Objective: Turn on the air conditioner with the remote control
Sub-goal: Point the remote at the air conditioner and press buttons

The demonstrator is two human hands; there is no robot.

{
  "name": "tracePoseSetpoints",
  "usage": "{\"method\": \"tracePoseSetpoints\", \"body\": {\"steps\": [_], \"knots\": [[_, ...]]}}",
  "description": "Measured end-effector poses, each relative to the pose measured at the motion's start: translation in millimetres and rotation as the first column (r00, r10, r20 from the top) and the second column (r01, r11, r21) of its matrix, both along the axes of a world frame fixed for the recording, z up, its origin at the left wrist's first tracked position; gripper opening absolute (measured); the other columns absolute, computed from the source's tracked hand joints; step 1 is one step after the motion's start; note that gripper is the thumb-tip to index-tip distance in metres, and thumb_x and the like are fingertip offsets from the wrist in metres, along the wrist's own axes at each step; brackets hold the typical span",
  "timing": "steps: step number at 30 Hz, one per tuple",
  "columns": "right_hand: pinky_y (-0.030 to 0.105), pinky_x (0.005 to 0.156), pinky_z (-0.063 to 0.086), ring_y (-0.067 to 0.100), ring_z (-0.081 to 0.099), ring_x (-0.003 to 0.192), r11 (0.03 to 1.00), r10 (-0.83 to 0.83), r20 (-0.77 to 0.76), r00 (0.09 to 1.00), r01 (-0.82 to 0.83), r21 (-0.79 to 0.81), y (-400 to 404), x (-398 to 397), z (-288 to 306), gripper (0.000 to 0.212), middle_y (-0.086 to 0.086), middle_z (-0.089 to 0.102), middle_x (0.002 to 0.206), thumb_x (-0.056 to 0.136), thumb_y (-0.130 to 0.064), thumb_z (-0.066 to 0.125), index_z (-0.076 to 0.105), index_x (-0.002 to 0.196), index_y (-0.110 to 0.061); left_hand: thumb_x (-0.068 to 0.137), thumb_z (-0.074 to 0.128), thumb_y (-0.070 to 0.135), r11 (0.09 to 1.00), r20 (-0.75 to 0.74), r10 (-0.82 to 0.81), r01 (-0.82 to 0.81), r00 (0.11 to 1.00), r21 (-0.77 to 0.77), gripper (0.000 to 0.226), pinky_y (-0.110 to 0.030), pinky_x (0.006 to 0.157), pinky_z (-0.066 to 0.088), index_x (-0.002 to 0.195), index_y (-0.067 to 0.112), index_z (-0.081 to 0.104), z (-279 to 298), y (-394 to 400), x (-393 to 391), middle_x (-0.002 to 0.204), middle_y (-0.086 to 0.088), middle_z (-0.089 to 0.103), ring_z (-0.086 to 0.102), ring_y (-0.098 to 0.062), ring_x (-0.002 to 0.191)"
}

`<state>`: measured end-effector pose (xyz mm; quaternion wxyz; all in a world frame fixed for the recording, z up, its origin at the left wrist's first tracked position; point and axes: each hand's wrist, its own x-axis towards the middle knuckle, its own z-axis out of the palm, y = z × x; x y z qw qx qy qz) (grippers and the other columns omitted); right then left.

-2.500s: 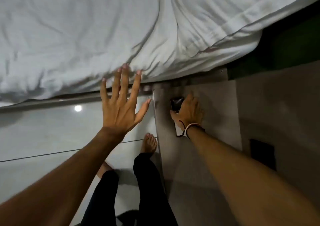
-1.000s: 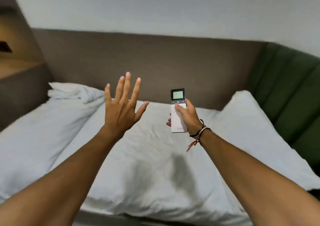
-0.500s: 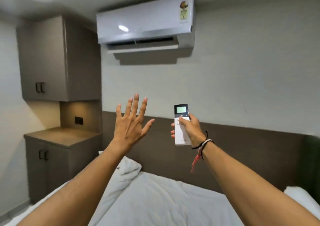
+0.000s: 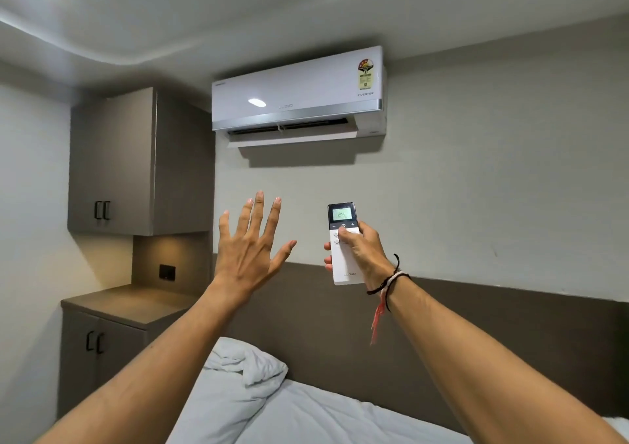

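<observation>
From the head view, the right hand [image 4: 362, 249] is closed around a white remote control [image 4: 343, 244], held upright and aimed at the wall-mounted air conditioner [image 4: 296, 91] above the bed [image 4: 306, 413]. Its thumb rests on the buttons just below the lit display, which reads 24. The left hand [image 4: 250, 253] hovers beside it, fingers spread wide, holding nothing. The pressing step seems in hand; next, confirm that the unit's louvre responds.

Remote [image 4: 343, 243] below air conditioner [image 4: 299, 93] (rightward).
</observation>
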<state>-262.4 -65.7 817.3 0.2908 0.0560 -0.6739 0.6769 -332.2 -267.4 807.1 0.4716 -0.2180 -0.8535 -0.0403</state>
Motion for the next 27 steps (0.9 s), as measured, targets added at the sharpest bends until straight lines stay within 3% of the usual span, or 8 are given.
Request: {"method": "tracePoseSetpoints", "body": {"steps": [7,27], "knots": [[0.035,0.050,0.058,0.031,0.066,0.055,1.000,-0.018,-0.018,1.000,0.018,-0.016,-6.5,-2.2,5.5,0.024,0.021,0.069,0.087,0.102,-0.016,0.053,0.051,0.123,-0.006,0.091,0.010,0.072,1.000,-0.010,0.003,-0.003,1.000,0.002,0.088,-0.067,0.117,0.030,0.163,0.021,0.015,0.4,-7.1,1.9,0.170,-0.017,0.018,0.033,-0.038,0.152],[0.040,0.056,0.061,0.034,0.067,0.058,0.999,0.011,0.009,1.000,-0.011,-0.047,-11.8,-11.2,-8.1,0.025,0.022,0.070,0.088,0.101,-0.018,0.055,0.053,0.124,-0.007,0.092,0.013,0.072,1.000,0.009,-0.003,0.003,1.000,-0.011,0.087,-0.066,0.115,0.034,0.163,0.022,0.018,-8.7,-14.4,-6.7,0.169,-0.016,0.019,0.038,-0.039,0.149]]}}
